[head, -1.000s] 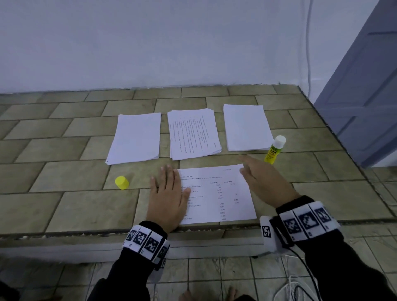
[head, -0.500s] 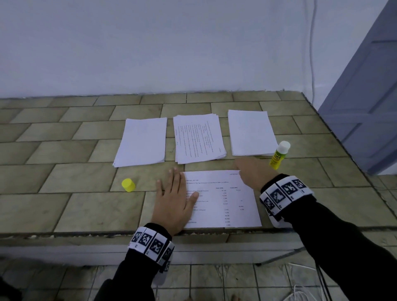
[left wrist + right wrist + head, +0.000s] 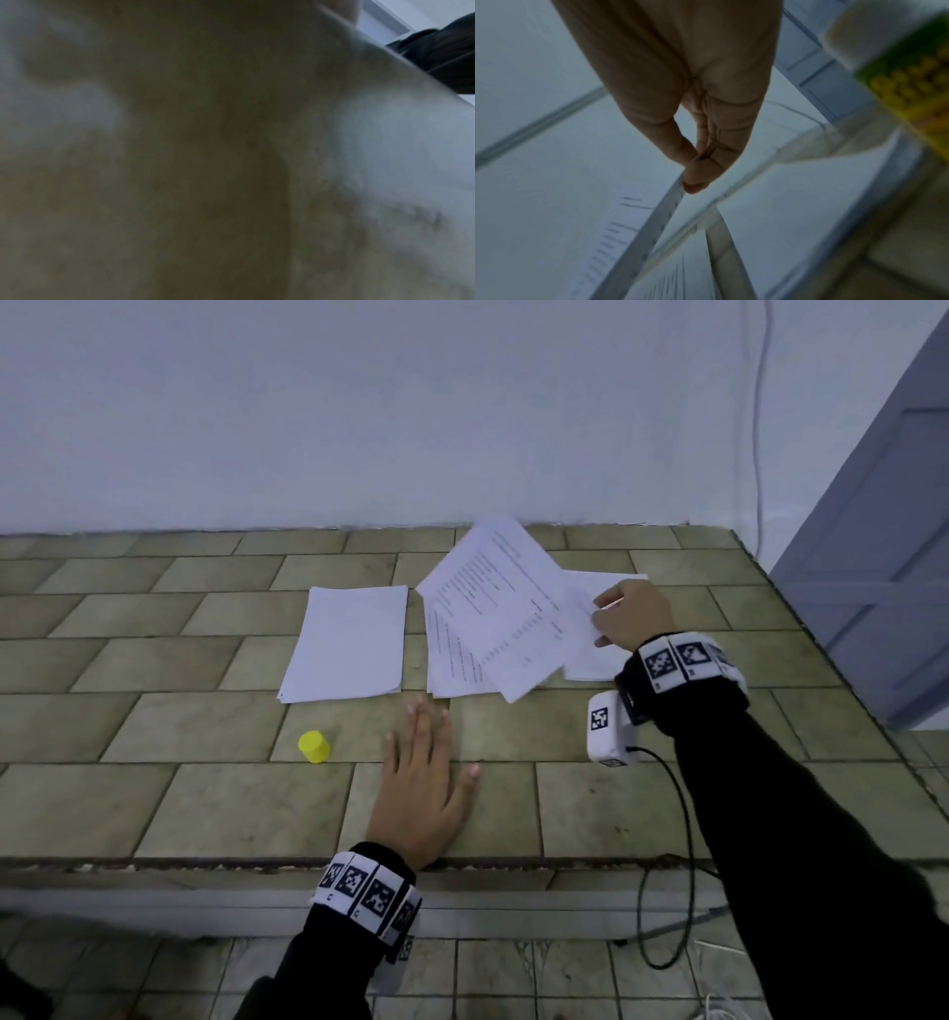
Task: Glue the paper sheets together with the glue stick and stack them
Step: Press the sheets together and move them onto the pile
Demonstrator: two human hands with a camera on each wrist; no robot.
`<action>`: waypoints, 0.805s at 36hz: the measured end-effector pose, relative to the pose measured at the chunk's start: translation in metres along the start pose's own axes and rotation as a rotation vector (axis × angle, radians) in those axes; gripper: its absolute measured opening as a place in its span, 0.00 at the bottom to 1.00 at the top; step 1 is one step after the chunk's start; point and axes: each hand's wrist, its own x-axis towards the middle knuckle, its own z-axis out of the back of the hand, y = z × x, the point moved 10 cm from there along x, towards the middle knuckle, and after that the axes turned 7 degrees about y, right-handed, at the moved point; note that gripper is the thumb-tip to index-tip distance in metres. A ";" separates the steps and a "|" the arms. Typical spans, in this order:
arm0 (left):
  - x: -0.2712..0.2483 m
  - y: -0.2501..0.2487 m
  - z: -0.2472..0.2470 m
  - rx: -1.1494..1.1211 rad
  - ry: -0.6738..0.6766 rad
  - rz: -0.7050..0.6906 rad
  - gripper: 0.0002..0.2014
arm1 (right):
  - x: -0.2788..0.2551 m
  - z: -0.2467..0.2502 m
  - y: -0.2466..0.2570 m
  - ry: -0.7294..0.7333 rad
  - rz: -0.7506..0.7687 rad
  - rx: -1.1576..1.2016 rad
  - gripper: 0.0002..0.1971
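My right hand (image 3: 603, 621) pinches the edge of a printed sheet (image 3: 506, 613) and holds it tilted in the air over the middle printed pile (image 3: 452, 667) and the right pile (image 3: 595, 660). In the right wrist view, thumb and fingertips (image 3: 693, 180) meet on the printed sheet's (image 3: 577, 192) edge, with the yellow-green glue stick (image 3: 900, 69) blurred at the upper right. A blank pile (image 3: 349, 649) lies to the left. My left hand (image 3: 431, 752) rests flat on bare tile, beside the yellow cap (image 3: 314, 746). The left wrist view is a blur.
The tiled table (image 3: 154, 814) ends at a front edge close to my wrists and meets a white wall (image 3: 359, 428) behind. A grey door (image 3: 883, 531) stands at the right. A black cable (image 3: 683, 839) hangs from my right wrist over the front edge.
My right hand has picked the printed sheet up from the table's front and carried it back and right, above the piles. My left hand, which pressed that sheet, now lies on bare tile.
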 end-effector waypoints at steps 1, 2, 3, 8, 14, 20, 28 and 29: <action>0.000 0.000 0.000 0.000 0.000 0.001 0.47 | 0.002 -0.006 -0.004 -0.005 -0.039 0.044 0.08; 0.000 0.000 0.000 0.000 0.001 0.003 0.48 | 0.003 -0.013 -0.008 -0.012 -0.074 0.082 0.07; 0.000 0.001 0.000 0.002 0.003 0.006 0.48 | 0.004 -0.019 -0.010 -0.019 -0.099 0.105 0.06; -0.001 -0.001 0.003 -0.009 0.006 0.012 0.50 | 0.008 -0.055 -0.012 0.032 -0.125 0.031 0.11; -0.001 0.000 0.002 -0.001 0.010 0.014 0.49 | 0.002 -0.080 -0.005 0.147 -0.062 -0.011 0.09; -0.001 -0.001 0.003 -0.026 0.002 0.007 0.49 | 0.003 -0.096 0.004 0.184 -0.022 -0.134 0.10; -0.002 -0.001 0.006 -0.058 -0.024 -0.011 0.48 | -0.002 -0.108 0.006 0.205 -0.014 -0.402 0.14; -0.003 -0.002 0.007 -0.063 -0.032 -0.013 0.47 | -0.004 -0.108 0.005 0.207 -0.011 -0.410 0.14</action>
